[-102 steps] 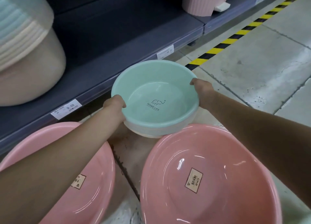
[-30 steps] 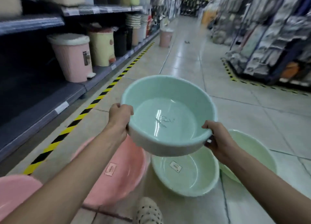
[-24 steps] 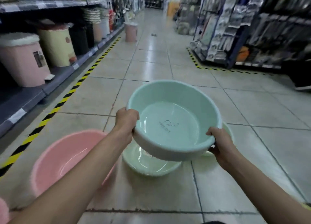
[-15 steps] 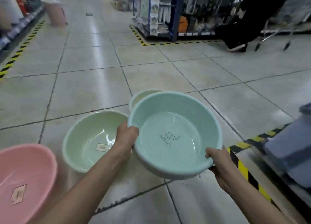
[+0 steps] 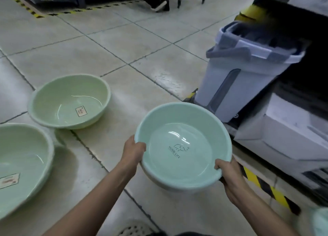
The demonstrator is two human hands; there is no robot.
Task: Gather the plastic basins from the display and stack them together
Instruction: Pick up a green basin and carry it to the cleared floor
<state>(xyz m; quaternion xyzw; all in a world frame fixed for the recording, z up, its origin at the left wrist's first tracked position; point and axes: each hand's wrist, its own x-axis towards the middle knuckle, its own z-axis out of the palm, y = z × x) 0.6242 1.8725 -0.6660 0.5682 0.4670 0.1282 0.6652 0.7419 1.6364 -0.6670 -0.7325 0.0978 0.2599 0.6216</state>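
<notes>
I hold a mint-blue plastic basin [image 5: 182, 147] above the tiled floor; a paler basin seems nested under it. My left hand [image 5: 133, 150] grips its left rim. My right hand [image 5: 229, 173] grips the near right rim. A light green basin [image 5: 69, 101] with a small label inside sits on the floor to the left. A second, larger light green basin [image 5: 23, 163] lies at the left edge, partly cut off.
A grey-blue mop bucket [image 5: 245, 72] stands on the right by a low shelf with white boxes [image 5: 292, 129]. Yellow-black floor tape [image 5: 262, 184] runs along the shelf front. A person's dark shoe [image 5: 159, 4] is far off at the top.
My view has swung right, away from the pink basins and the first shelf. The held basin has travelled with me and now hangs near the mop bucket, right of the green basins.
</notes>
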